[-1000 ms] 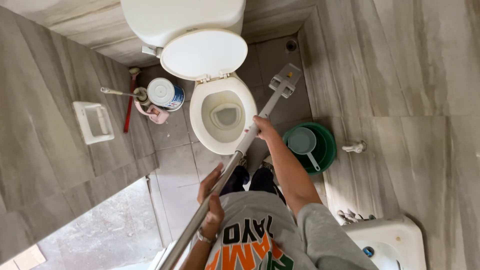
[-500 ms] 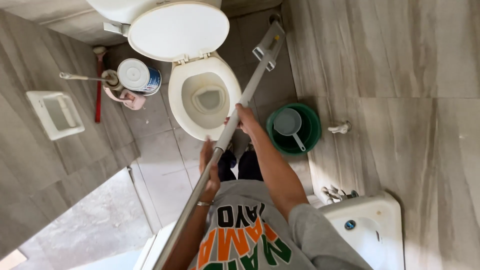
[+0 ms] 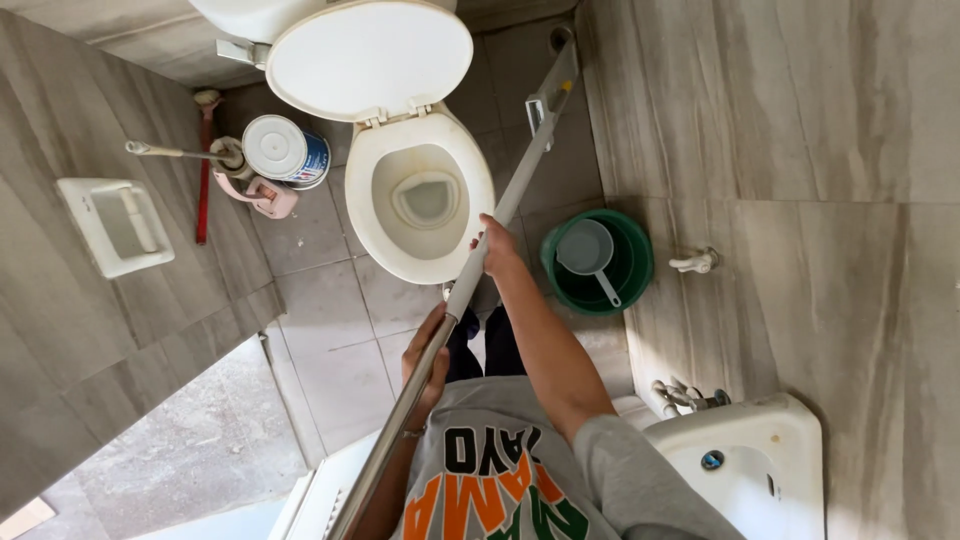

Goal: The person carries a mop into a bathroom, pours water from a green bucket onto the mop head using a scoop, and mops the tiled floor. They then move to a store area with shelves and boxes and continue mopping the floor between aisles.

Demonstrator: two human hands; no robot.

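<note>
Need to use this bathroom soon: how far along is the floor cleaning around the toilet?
Lid up on the toilet. In hand: left hand and right hand grip the mop pole, its head in the corner beside the bucket. Floor shows no wet streaks, so most seems left.

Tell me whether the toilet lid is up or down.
Up. The white toilet lid is raised back toward the tank, leaving the seat and open bowl exposed below it.
</note>
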